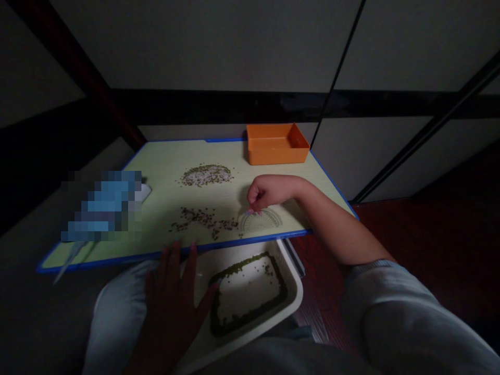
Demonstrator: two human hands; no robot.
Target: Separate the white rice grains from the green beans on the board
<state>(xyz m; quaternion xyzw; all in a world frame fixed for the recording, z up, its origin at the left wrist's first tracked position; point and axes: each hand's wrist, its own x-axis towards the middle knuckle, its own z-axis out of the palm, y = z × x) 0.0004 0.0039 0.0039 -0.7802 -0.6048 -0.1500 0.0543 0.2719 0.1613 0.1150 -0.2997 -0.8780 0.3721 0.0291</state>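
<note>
My right hand [269, 192] is bent at the wrist over the pale yellow board, thumb and fingers pinched together. Whatever is between the fingertips, if anything, is too small to make out. Just left of them lies a loose scatter of small dark reddish beans [207, 221]. Farther back spreads a heap of green beans mixed with whitish grains [207, 175]. In shadow, my left hand [172, 297] has its fingers spread at the board's near edge, with the thumb over a white tub [299, 294]. Small green beans [281, 276] line the edges of the tub's floor.
An orange box [277, 156] stands at the back right of the blue-edged board [156, 156]. A blurred-out blue object [105, 205] lies at the left, with a pale pointed piece [70, 260] below it. Panelled doors [226, 47] rise behind.
</note>
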